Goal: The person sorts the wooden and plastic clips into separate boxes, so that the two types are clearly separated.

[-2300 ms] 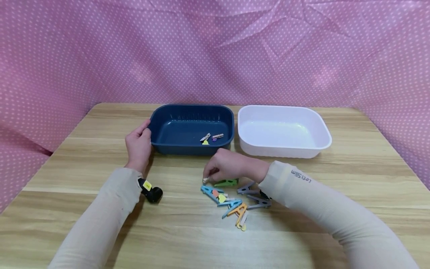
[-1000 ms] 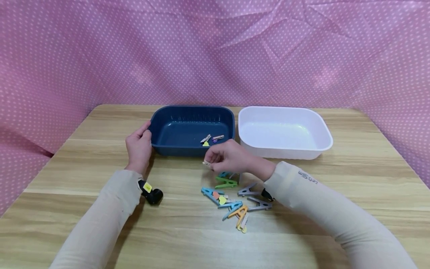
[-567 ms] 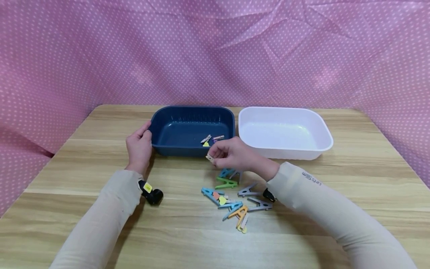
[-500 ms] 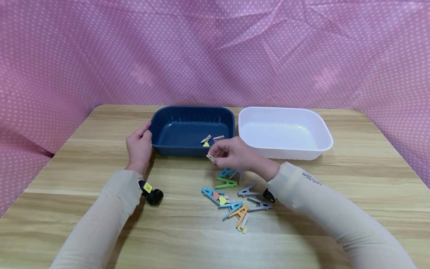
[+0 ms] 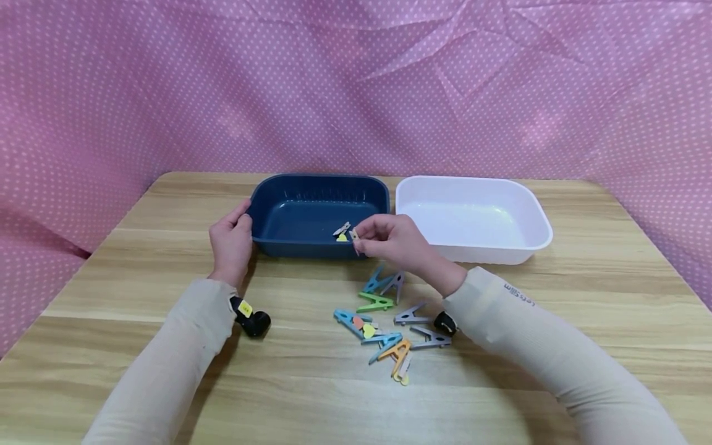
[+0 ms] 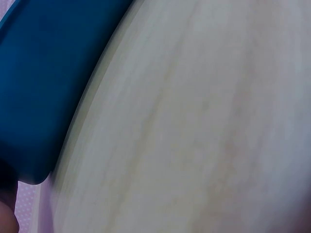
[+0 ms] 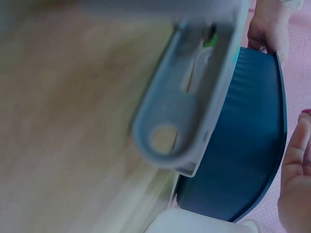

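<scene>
My left hand [image 5: 230,247] grips the left rim of the navy blue basin [image 5: 300,250]. Over that basin's front right edge, my right hand [image 5: 397,242] pinches a small wooden clothespin [image 5: 355,235] between thumb and fingertips. Inside the basin lies another small wooden clothespin [image 5: 343,228] with a yellow heart [image 5: 342,238]; the right hand hides the area beside it. In the left wrist view, the basin's wall [image 6: 48,87] fills the upper left and only a bit of the hand shows. A grey plastic clothespin [image 7: 184,107] looms close in the right wrist view.
A white basin [image 5: 473,254] stands right of the navy one. On the table in front lie several plastic clothespins, including a green clothespin [image 5: 376,302] and an orange clothespin [image 5: 396,356], with several small wooden ones among them. A pink dotted cloth [image 5: 356,86] hangs behind.
My right hand has lifted the small wooden clothespin from the table beside the pile up to the navy basin's front right edge. My left hand has stayed on the rim.
</scene>
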{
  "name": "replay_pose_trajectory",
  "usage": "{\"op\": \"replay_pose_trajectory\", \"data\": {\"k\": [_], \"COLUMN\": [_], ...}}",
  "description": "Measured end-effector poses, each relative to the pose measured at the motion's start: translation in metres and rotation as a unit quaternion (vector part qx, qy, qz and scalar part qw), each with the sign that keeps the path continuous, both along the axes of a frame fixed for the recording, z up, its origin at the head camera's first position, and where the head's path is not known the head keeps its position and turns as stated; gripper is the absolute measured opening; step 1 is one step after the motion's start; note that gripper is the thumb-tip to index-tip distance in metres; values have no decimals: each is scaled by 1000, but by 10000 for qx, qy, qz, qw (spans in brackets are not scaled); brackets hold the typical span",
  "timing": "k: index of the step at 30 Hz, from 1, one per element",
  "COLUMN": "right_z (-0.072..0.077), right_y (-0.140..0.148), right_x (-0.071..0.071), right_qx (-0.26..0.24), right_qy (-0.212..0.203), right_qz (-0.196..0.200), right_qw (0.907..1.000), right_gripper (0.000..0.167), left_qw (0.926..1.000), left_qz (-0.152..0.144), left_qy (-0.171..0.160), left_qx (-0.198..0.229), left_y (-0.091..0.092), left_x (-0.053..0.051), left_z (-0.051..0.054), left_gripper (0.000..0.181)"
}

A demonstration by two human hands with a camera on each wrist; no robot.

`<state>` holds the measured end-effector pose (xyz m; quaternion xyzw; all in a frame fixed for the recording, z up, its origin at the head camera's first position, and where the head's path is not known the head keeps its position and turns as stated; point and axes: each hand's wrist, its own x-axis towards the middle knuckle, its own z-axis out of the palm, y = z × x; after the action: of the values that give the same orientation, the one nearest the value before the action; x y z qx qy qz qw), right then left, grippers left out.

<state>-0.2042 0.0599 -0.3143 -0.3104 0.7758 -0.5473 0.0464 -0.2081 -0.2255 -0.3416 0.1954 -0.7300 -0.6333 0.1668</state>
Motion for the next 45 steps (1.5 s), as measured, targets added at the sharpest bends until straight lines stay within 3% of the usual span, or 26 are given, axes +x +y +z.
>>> {"op": "replay_pose_trajectory", "data": {"k": [14,24,30,38,45], "right_z": [9,12,14,15,14], "right_y": [-1,1,1,2,2], "right_x": [-9,-16,-18,-19,-19], "right_qx": [-178,-126,-136,-202,-130], "right_qy": [-633,-1178,-1184,-1314,-1286], "right_qz": [-993,-1729,-1894,-2015,-1963], "right_qw": [9929,9778,9746,9704,9720], "right_gripper": [16,22,23,25,28], "left_qw": [10000,9998,9989,9992,9996], "left_qz": [-16,136,159,109,26], "left_qy": [6,133,272,205,179], "left_qx": [-8,107,358,331,203], "left_y": [-1,0,1,2,1], "left_x": [-3,-3,-2,-2,0], "left_z": [-1,-2,-2,-1,-2], "left_gripper": [38,38,37,37,38]}}
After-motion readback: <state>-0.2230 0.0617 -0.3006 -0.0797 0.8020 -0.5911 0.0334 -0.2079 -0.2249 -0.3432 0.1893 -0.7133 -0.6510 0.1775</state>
